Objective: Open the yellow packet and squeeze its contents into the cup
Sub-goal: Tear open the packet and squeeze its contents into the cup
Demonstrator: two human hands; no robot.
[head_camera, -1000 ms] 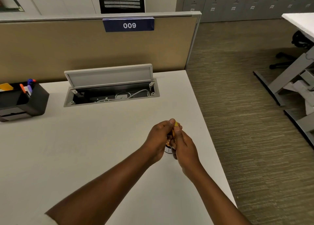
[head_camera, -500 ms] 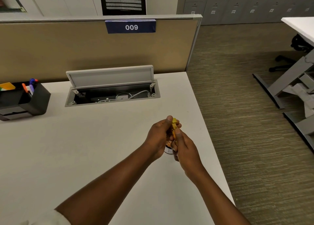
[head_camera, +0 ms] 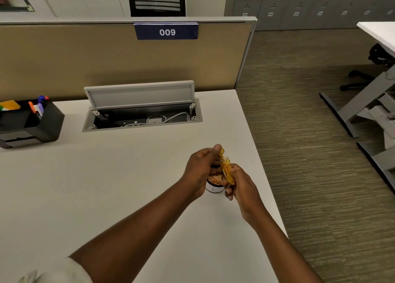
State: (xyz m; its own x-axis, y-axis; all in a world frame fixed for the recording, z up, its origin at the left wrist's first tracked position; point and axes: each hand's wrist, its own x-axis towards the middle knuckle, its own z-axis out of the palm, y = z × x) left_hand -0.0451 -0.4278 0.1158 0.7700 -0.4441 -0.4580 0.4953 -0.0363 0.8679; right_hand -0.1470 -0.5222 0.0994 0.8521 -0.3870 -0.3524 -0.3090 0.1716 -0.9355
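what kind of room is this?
Likely an open-plan office: a desk backed by a partition numbered 009, an open cable tray set into it, and grey lockers behind.

Soft even overhead light, wide-angle edge bending.

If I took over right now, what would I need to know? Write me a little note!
Left hand: pinching the top end of the yellow packet.
Right hand: closed on the packet's lower part.
The packet is held upright, right over the cup, which stands on the desk under the hands. There is something orange-brown in the cup.
Done: packet picked up and brought over the cup. Whether it is torn open yet, I cannot tell.
Left: finish opening it if needed, then squeeze everything into the cup.
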